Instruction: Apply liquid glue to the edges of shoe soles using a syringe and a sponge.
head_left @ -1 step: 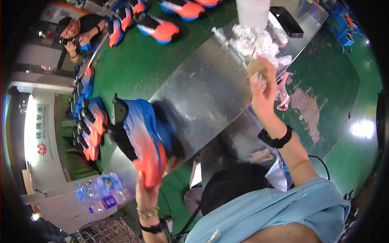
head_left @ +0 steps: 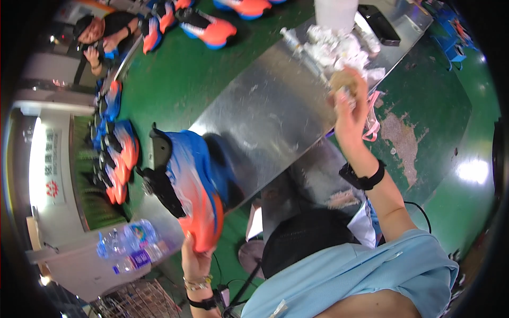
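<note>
Small shift only since the earlier frame: the shoe (head_left: 195, 193) moved slightly toward near right, while the right hand (head_left: 351, 117) barely changed place against the clutter; the rest looked like head motion.

The left hand (head_left: 197, 261) had its grip closed on the shoe's toe, at the near-left part of the metal surface (head_left: 265, 116). The heel pointed far left, the toe jutted past the near edge; couldn't tell if the sole touched down. The right hand's grip was clenched around a tan wad (head_left: 341, 80), kind unclear from blur, just near of some crumpled white paper (head_left: 339, 52).

Main risk: the shoe was held by one end only, so the heel could have swung or the toe slipped from the fingers, dropping it off the near edge. If the wad was damp or dirty, it could have smeared the orange-blue upper or the black collar. A careless sweep of the right hand could have knocked the syringe-like tube (head_left: 303, 52) or dragged the pink strap (head_left: 373, 126) beside the wrist. The white container (head_left: 335, 15) stood farther off, so a spill seemed less likely.
</note>
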The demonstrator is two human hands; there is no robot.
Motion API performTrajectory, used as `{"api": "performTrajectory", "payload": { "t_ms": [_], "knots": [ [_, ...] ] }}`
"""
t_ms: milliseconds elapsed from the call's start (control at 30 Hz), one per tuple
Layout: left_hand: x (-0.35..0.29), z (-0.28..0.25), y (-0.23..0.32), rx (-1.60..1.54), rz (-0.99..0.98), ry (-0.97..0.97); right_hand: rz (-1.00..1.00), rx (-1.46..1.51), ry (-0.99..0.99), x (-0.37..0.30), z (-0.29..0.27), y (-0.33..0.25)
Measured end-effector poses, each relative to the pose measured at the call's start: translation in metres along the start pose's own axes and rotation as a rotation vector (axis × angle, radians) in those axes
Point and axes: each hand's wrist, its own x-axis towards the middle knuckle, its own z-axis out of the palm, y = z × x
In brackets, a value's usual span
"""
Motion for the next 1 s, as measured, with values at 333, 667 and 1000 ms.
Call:
{"api": "performTrajectory", "payload": {
  "t_ms": [333,667,1000],
  "knots": [
    [-0.032,-0.09,0.001,0.264,0.193,0.047,-0.088,-0.189,-0.129,0.017,-0.019,-0.001],
    [0.069,0.041,0.09,0.393,1.181,-0.15,0.221,0.335,-0.306,-0.003,0.019,-0.113],
    [0.068,0.142,0.111,0.862,1.619,-0.607,0.266,1.057,-0.904,0.006,0.056,-0.168]
  ]
}}
